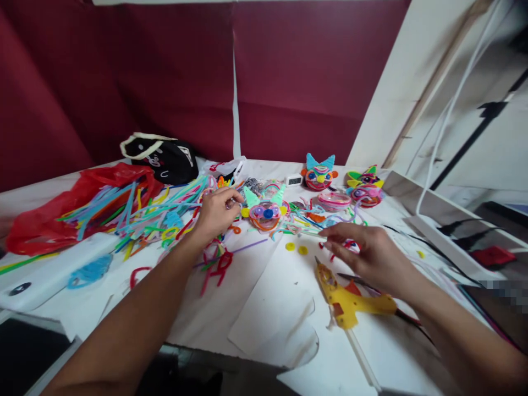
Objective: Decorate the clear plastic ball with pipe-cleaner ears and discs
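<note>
My left hand (219,212) is beside a cat-like craft face (264,213) with green ears, a blue nose and yellow sides; its thumb and fingers are bent close together, and what they hold is too small to tell. My right hand (363,248) reaches in above a yellow glue gun (346,302), fingertips pinched at the end of a thin pale strip (307,232). Two yellow discs (296,248) lie on the white paper between the hands. Red pipe-cleaner pieces (218,268) lie below my left hand.
Pipe cleaners (119,206) spill from a red plastic bag (45,225) at the left. Behind are a black bag (165,159), a small clock (294,180) and finished craft faces (320,175). A power strip (457,247) stands at the right.
</note>
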Motion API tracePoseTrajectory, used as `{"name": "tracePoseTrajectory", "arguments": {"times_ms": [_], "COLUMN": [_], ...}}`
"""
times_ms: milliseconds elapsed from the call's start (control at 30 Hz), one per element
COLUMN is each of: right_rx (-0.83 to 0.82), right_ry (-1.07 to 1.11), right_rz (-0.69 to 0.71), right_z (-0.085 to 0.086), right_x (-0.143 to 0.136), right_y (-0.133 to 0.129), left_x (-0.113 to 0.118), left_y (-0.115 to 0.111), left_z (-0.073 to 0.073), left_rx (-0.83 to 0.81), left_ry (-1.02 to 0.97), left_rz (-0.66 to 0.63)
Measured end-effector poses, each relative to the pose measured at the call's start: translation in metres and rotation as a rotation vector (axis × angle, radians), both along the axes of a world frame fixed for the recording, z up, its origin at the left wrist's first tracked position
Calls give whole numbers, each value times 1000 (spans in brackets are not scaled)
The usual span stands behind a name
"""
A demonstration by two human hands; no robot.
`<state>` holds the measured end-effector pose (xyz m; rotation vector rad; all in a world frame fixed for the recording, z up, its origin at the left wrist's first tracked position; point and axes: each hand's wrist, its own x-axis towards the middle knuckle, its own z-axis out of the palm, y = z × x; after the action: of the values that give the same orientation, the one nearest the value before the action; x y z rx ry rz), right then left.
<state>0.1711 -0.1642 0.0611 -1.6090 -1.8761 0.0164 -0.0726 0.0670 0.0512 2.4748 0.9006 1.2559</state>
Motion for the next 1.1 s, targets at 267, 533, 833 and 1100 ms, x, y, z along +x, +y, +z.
{"name": "tracePoseTrajectory", "arguments": {"times_ms": [267,533,833,1100], "right_rx": [247,368,390,433], "right_ry": [-488,-512,-453,-387], "right_rz": [380,546,565,549], "right_z": [-27,-45,-51,-51], "right_x": [-60,-69,-70,-70], "right_y": [-19,-29,-34,-35], "left_x": [35,64,109,122], "left_y": [-54,-72,-70,-72], "left_z": [-21,-33,-34,-32], "left_rx": [175,92,77,66], "left_ry": [142,761,1015,1029], "left_rz": [-371,-206,-18,17]}}
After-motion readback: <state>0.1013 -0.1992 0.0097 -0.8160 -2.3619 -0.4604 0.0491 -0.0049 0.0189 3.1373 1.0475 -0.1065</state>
